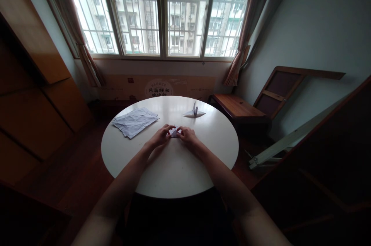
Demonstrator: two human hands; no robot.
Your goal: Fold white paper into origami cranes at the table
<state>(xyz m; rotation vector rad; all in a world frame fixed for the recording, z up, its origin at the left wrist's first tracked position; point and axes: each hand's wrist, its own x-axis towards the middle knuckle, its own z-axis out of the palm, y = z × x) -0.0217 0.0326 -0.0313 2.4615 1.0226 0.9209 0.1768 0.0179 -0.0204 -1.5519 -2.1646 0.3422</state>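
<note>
A small folded piece of paper [174, 133] sits between my two hands near the middle of the white round table [168, 176]. From the left, my left hand [162, 135] pinches its edge with curled fingers. My right hand [187, 134] grips the opposite side with thumb and fingers. The paper's lower folds are partly hidden by my fingers. Behind my right hand stands a folded paper crane [194, 111] with its wings spread. On the table's left side lies a small stack of creased paper sheets [136, 121].
Beyond the table, a long cardboard box [185, 83] leans under the barred window [185, 25]. A wooden bench [237, 106] stands at the back right, with a wooden frame [279, 87] beside it. Wooden cabinets [58, 106] line the left.
</note>
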